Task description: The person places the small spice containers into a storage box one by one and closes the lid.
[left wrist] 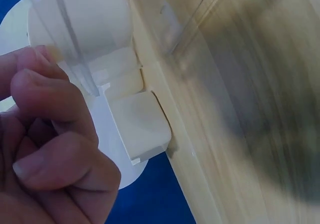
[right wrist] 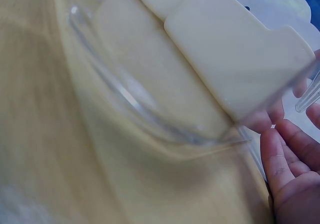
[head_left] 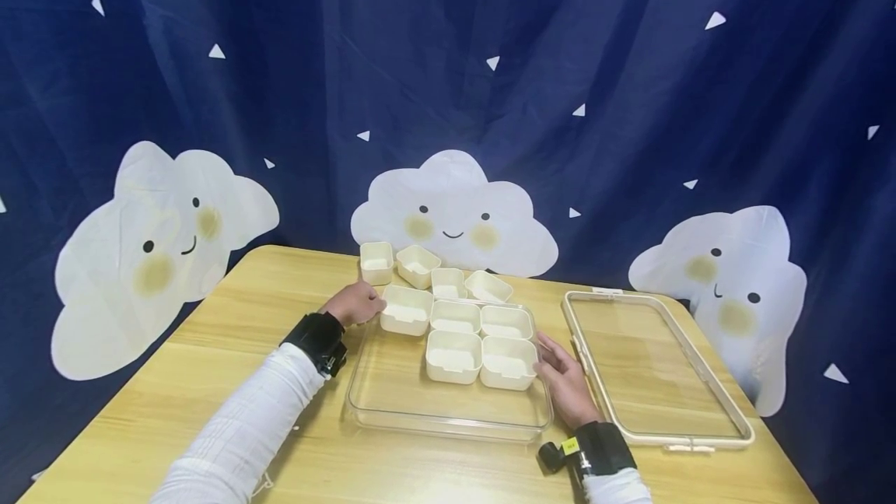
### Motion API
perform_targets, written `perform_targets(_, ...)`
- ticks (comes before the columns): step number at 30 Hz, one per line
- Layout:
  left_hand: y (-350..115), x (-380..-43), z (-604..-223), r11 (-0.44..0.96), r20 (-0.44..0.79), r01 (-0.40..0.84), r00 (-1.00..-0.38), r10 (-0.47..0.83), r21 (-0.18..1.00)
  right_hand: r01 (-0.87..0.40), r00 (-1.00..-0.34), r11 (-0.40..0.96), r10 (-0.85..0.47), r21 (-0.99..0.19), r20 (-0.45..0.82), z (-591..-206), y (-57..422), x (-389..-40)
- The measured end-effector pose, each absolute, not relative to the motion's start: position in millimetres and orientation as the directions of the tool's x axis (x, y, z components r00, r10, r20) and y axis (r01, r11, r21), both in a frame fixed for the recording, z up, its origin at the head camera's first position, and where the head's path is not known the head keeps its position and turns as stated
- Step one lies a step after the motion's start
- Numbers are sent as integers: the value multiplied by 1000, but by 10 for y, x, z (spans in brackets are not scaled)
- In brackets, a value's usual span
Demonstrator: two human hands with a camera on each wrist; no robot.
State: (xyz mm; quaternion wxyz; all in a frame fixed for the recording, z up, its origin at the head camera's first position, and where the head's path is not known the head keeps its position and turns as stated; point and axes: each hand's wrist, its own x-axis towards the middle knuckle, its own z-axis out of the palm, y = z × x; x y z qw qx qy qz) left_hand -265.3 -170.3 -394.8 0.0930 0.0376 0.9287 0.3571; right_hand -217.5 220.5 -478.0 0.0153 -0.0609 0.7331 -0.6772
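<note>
My left hand (head_left: 355, 304) pinches the left rim of a small cream bin (head_left: 406, 309), which sits over the back left part of a clear shallow tray (head_left: 448, 425). In the left wrist view, the fingertips (left wrist: 47, 54) are at that bin's edge, with the other fingers curled. Beside it, several matching bins stand in the tray in two rows, including a front right bin (head_left: 509, 364). My right hand (head_left: 568, 383) rests at the tray's right edge, fingers fairly straight, by that front right bin. In the right wrist view, some fingers show through the clear wall.
Several more cream bins stand behind the tray, such as the far left bin (head_left: 376, 263). A clear lid with a cream frame (head_left: 668, 435) lies on the wooden table (head_left: 175, 403) at the right. A dark blue curtain (head_left: 448, 37) with clouds hangs behind.
</note>
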Motion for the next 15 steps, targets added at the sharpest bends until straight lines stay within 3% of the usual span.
perform_targets(15, -1629, -2624, -3945, 833, -109, 24, -989, 100, 552, -71, -991, 74, -115, -995, 62, -4778, 2210, -2177)
